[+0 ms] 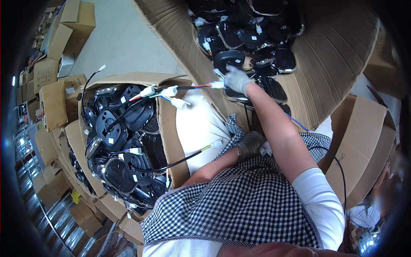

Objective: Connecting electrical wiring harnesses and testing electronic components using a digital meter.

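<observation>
My right hand [238,80], in a pale glove, reaches over the pile of black plastic units. Its fingers close at the end of a white plug connector [217,85] on a cable with red and blue wires. That cable runs left to several loose white connectors [169,91]. My left hand [251,144], in a darker-looking glove, is curled low against my checked apron [239,201]. A small white piece [266,148] shows beside its fingers; what it grips is mostly hidden. Under my right hand lie glossy black rounded units [229,58] with short wired plugs.
A large cardboard box [334,64] holds the units ahead. Another open box [173,141] at left is full of similar black housings [112,128]. A black cable with a white plug [216,144] crosses from it. Cartons [53,103] stack far left; another person [368,210] is at right.
</observation>
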`<state>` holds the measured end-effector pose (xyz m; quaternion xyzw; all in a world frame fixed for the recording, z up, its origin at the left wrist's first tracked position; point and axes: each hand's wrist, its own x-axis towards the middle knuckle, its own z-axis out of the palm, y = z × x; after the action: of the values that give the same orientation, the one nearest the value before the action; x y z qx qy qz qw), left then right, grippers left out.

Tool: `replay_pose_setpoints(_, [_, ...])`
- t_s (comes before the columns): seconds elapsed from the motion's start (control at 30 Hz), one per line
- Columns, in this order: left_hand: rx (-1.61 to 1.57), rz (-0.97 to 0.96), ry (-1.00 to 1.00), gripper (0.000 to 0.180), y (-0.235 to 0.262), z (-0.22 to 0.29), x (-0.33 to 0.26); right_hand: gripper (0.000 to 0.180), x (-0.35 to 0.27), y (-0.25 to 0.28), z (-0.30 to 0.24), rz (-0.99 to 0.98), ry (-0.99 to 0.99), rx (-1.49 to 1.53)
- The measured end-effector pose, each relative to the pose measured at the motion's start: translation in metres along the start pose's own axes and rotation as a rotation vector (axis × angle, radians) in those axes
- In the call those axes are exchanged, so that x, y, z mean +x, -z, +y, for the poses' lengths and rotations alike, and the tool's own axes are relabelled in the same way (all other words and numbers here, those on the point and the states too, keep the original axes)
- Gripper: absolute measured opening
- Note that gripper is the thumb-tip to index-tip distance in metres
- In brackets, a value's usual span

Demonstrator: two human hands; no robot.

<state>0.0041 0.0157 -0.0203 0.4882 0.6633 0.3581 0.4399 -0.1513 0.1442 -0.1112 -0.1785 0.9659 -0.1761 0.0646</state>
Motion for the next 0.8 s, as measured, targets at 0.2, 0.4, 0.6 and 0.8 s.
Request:
replay_pose_setpoints(0.2, [-0.101, 0.13, -0.001, 0.02, -0.006, 0.0, 0.006, 0.018, -0.05, -0.009, 0.009, 0.199, -0.035, 0.157])
replay_pose_setpoints(0.4, [-0.191, 0.568, -0.059, 0.017, 0.017, 0.008, -0.007, 0.017, -0.148, 0.077, -0.039, 0.451, -0.198, 0.26])
replay_pose_setpoints(0.6, [-0.068, 0.85, 0.228, 0.025, 0.045, 0.031, -0.011, 0.016, -0.216, 0.101, -0.092, -0.038, -0.335, 0.139])
replay_pose_setpoints(0.8, [-0.509, 0.654, 0.084, 0.038, 0.045, 0.04, -0.008, 0.016, -0.235, 0.09, -0.123, 0.076, -0.494, 0.605])
